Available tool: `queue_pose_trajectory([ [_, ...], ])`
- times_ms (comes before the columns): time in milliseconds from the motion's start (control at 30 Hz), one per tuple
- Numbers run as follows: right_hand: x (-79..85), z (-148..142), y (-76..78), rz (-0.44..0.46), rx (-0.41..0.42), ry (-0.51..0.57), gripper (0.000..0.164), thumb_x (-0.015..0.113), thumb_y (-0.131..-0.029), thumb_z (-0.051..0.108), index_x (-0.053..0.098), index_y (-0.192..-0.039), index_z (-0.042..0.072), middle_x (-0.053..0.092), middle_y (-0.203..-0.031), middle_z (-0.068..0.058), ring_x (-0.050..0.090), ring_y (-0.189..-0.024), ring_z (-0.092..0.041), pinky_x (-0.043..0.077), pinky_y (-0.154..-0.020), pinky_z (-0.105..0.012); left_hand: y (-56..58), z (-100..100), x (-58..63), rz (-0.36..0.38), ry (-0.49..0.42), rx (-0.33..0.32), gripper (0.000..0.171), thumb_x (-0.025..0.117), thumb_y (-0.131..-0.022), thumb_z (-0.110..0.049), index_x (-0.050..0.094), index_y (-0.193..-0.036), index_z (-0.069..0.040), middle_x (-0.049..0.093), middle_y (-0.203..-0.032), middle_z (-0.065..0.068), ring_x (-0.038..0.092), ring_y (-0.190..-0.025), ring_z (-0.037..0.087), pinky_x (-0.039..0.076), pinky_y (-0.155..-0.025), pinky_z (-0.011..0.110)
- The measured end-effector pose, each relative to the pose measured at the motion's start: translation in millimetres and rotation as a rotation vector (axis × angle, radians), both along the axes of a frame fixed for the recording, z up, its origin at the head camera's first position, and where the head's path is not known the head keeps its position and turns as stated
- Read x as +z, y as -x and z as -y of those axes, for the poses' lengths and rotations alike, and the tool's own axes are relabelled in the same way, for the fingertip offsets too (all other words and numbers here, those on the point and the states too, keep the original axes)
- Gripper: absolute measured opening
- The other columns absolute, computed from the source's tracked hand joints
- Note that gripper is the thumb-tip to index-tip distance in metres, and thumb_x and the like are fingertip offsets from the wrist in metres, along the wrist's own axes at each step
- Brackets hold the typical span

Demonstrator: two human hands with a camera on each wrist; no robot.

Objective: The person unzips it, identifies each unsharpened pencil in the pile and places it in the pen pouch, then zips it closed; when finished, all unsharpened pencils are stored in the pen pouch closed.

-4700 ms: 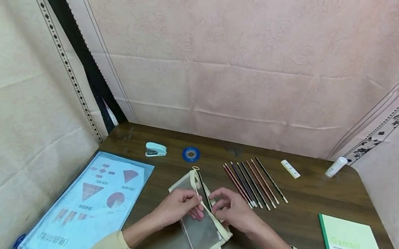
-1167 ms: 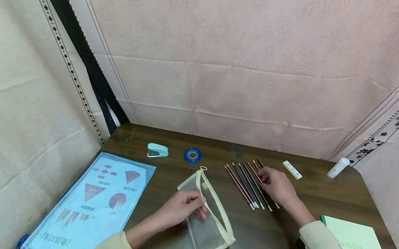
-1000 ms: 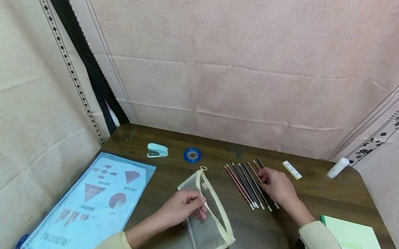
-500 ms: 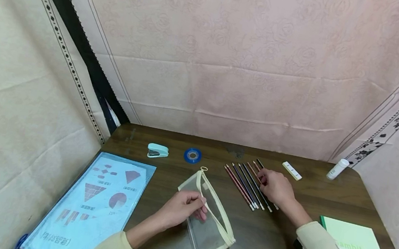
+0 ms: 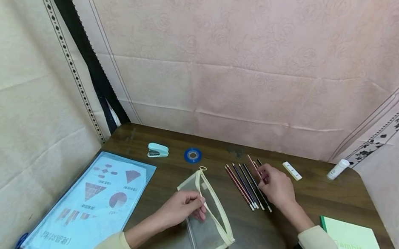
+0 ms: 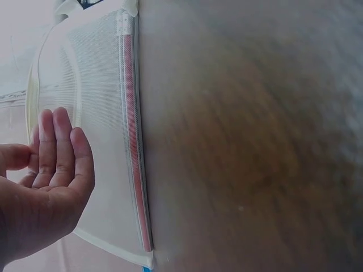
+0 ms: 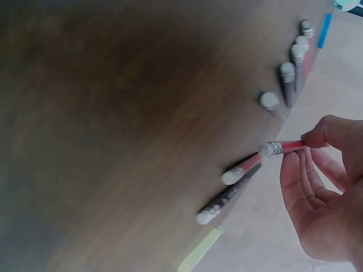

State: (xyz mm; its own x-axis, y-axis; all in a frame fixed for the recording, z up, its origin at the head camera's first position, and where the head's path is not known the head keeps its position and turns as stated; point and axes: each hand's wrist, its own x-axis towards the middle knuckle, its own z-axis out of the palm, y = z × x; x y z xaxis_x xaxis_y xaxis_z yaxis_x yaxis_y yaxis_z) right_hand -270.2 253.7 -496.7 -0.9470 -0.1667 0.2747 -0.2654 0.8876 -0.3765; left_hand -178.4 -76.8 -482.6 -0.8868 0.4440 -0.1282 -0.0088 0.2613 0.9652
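- Cream-trimmed mesh pouch lying slantwise on the counter between the two arms, its mouth gaping on the side toward the pencils.
- Left hand: thumb and index finger pinch the pouch's cream edge, the other fingers loosely bent against the mesh.
- Right hand: thumb and fingertips pinch a red pencil partway along, its eraser end sticking out toward the wrist.
- Just beside that pencil lie another red one and a dark one; the main row of pencils is on its other side, eraser ends toward the person.
- Along the pouch's long edge a reddish strip shows through the mesh; probably a pencil inside, though the wrist view is too hazy to be sure.
- Step in hand, as I judge it: taking one pencil out of the row while the pouch is kept steady.
- What the next move calls for, I think: a firm pinch, a lift that clears the neighbours without rolling them, and a left hand that keeps the mouth from sagging.
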Motion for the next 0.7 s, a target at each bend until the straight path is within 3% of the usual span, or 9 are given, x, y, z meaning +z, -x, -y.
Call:
queue_pose_trajectory([
  [167, 9.7, 6.2, -8.1, -0.082, 0.013, 0.08, 0.038, 0.07, -0.074, 0.01, 0.062, -0.11, 0.021, 0.065, -0.079, 0.007, 0.058, -0.064, -0.009, 0.04, -0.053, -0.028, -0.4, -1.1, 0.0, -0.008, -0.016, 0.002, 0.031, 0.053, -0.098, -0.034, 0.069, -0.087, -0.01, 0.074, -0.081, 0.009, 0.073, -0.078, 0.021, 0.058, -0.075, 0.03],
  [267, 16.9, 12.6, -16.2, -0.084, 0.02, 0.183, 0.043, 0.069, -0.075, 0.009, 0.061, -0.115, 0.024, 0.065, -0.082, 0.008, 0.061, -0.066, -0.007, 0.043, -0.057, -0.027, -1.4, -2.0, 0.6, -0.009, -0.026, 0.0, 0.028, 0.053, -0.099, -0.028, 0.069, -0.087, -0.008, 0.074, -0.082, 0.011, 0.073, -0.078, 0.023, 0.058, -0.075, 0.032],
  [500, 35.7, 32.2, -39.6, 0.037, 0.053, 0.535, 0.051, 0.067, -0.08, 0.0, 0.056, -0.124, 0.023, 0.065, -0.09, -0.004, 0.064, -0.073, -0.012, 0.052, -0.057, -0.025, -2.7, -3.3, 0.6, -0.002, -0.026, -0.002, 0.028, 0.053, -0.099, -0.029, 0.069, -0.089, -0.009, 0.074, -0.083, 0.011, 0.073, -0.079, 0.023, 0.058, -0.075, 0.033],
  [700, 56.8, 55.6, -60.6, 0.138, 0.137, 0.796, 0.057, 0.062, -0.082, -0.009, 0.048, -0.132, 0.013, 0.06, -0.094, -0.023, 0.065, -0.073, -0.024, 0.055, -0.053, -0.042, -1.8, -4.4, 2.0, -0.011, -0.027, -0.007, 0.028, 0.053, -0.099, -0.03, 0.069, -0.088, -0.009, 0.074, -0.083, 0.011, 0.073, -0.079, 0.024, 0.058, -0.074, 0.033],
])
